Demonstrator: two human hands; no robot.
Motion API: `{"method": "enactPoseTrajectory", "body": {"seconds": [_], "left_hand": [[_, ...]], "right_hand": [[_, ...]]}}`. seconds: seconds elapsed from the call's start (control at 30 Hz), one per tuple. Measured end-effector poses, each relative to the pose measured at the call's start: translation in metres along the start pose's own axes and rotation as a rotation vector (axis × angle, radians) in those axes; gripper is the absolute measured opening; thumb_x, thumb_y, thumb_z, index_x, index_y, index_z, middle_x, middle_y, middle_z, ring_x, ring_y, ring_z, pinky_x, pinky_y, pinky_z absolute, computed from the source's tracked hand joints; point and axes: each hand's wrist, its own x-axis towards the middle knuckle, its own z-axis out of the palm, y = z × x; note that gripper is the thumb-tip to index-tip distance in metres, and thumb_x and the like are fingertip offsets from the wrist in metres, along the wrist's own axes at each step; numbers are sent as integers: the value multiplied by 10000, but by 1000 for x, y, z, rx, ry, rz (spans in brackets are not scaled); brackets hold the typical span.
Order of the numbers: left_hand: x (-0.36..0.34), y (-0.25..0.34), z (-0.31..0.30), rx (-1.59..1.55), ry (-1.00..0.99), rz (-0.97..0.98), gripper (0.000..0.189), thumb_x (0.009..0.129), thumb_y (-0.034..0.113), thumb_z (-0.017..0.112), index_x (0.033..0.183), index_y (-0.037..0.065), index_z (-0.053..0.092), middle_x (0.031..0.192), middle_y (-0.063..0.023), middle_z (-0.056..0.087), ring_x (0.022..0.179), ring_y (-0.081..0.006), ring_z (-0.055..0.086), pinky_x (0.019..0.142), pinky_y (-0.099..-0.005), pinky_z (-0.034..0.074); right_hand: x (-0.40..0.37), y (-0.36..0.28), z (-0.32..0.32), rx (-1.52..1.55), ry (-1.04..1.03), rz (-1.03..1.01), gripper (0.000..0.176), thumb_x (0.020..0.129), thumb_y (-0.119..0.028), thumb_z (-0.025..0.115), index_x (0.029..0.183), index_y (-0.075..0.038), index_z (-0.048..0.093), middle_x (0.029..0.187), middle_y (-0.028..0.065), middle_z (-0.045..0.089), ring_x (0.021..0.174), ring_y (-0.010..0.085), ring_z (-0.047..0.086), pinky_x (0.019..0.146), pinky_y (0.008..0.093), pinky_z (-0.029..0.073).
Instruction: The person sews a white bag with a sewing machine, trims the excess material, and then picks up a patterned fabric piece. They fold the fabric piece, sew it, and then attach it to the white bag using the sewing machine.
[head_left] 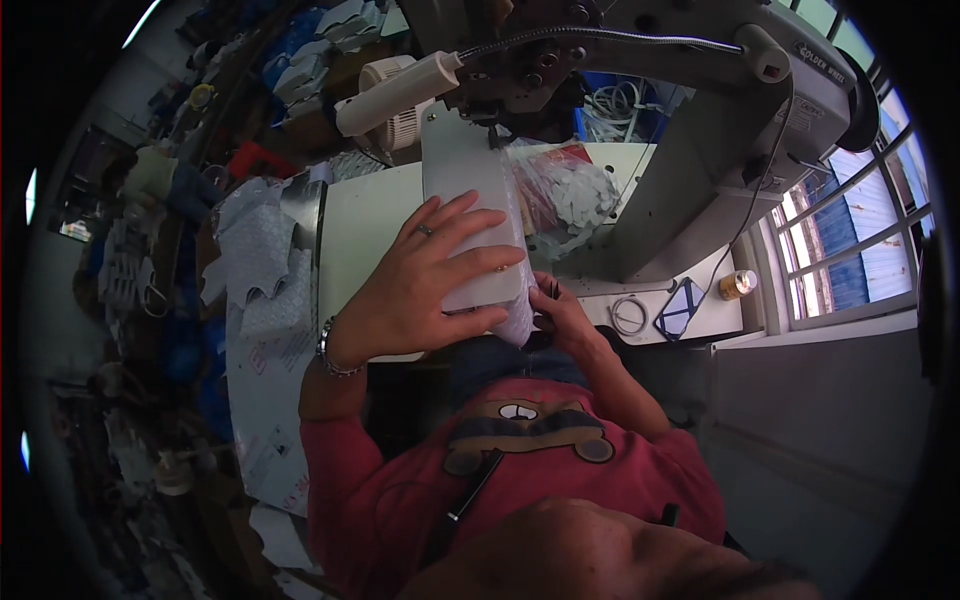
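Note:
A flat white piece (462, 175) with a bubbly, clear plastic-like edge (520, 318) lies under the head of a sewing machine (525, 75). My left hand (430, 265) rests on top of it, fingers spread wide, with a ring and a bracelet on. Close by the piece's right edge is my right hand (562, 318), its fingers curled. A small dark thing shows at these fingers, and I cannot tell what it is. Just right of the white piece, a clear plastic bag (575, 195) of white pieces sits on the machine table (370, 225).
A white lamp on a bendy neck (400, 92) hangs above the work. Bubble-wrap sheets (262, 245) are piled at the left. On the right are a phone (680, 308), a coiled cable (628, 316) and a can (738, 285) near the window. A person (160, 180) is at the far left.

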Motion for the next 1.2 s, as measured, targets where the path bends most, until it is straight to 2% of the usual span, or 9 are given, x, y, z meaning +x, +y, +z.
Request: {"method": "enactPoseTrajectory", "body": {"seconds": [0.13, 0.2, 0.3, 0.47, 0.57, 0.63, 0.93, 1.0, 1.2], "left_hand": [[-5, -1, 7, -5, 37, 25, 526, 797, 253, 879, 1292, 172, 718, 1464, -102, 589, 1449, -366, 489, 1227, -577, 309], [-11, -5, 14, -109, 124, 36, 454, 819, 139, 858, 1256, 144, 735, 1408, -85, 640, 1406, -326, 546, 1218, -543, 344], [-13, -8, 20, -83, 187, 45, 416, 825, 83, 841, 1227, 120, 744, 1356, -77, 674, 1372, -302, 582, 1209, -514, 371], [-11, -24, 25, -114, 237, 42, 399, 828, 88, 841, 1216, 104, 744, 1324, -77, 689, 1352, -297, 599, 1207, -514, 375], [-6, -32, 27, -138, 272, 34, 381, 838, 87, 836, 1208, 96, 745, 1309, -78, 694, 1344, -297, 604, 1208, -517, 372], [-3, -37, 29, -150, 298, 25, 368, 846, 83, 831, 1204, 92, 745, 1300, -79, 698, 1343, -296, 606, 1209, -518, 371], [9, -53, 35, -117, 341, 14, 278, 896, 44, 776, 1164, 120, 779, 1285, -70, 701, 1342, -290, 608, 1231, -501, 341], [12, -61, 38, -94, 384, 33, 279, 888, 85, 793, 1150, 180, 788, 1262, -42, 709, 1323, -258, 623, 1199, -493, 393], [20, -82, 41, -102, 416, 67, 274, 880, 86, 802, 1141, 169, 791, 1260, -36, 712, 1318, -260, 624, 1183, -484, 417]], "right_hand": [[11, -5, -1, -33, 22, -18, 425, 995, -270, 736, 1352, -102, 579, 1055, -61, 668, 681, 10, 484, 501, 201, 256], [17, -5, -1, -27, 33, -24, 411, 995, -273, 736, 1339, -106, 584, 1039, -64, 667, 673, 15, 481, 500, 204, 255], [22, -10, -1, -40, 54, -9, 385, 998, -273, 733, 1318, -112, 593, 1011, -63, 668, 658, 26, 481, 501, 206, 256], [35, -15, 1, -68, 38, 13, 346, 1002, -264, 727, 1289, -117, 602, 995, -54, 684, 643, 33, 495, 513, 207, 276], [41, -22, 12, -11, 106, -36, 333, 1006, -234, 719, 1295, -115, 604, 994, -43, 698, 661, 33, 525, 522, 208, 300], [45, -27, 5, -67, 52, -20, 346, 1013, -200, 706, 1328, -104, 600, 1016, -33, 704, 689, 36, 558, 524, 213, 327], [70, -37, 4, -15, 66, -96, 347, 1017, -169, 695, 1348, -98, 615, 982, -49, 690, 705, 30, 578, 496, 200, 320], [78, -38, 3, -12, 57, -110, 342, 1018, -171, 696, 1343, -101, 617, 976, -50, 685, 707, 30, 579, 493, 201, 320], [96, -44, 5, -46, 171, -120, 330, 1007, -189, 717, 1315, -109, 633, 962, -53, 671, 700, 31, 568, 499, 203, 316]]}}
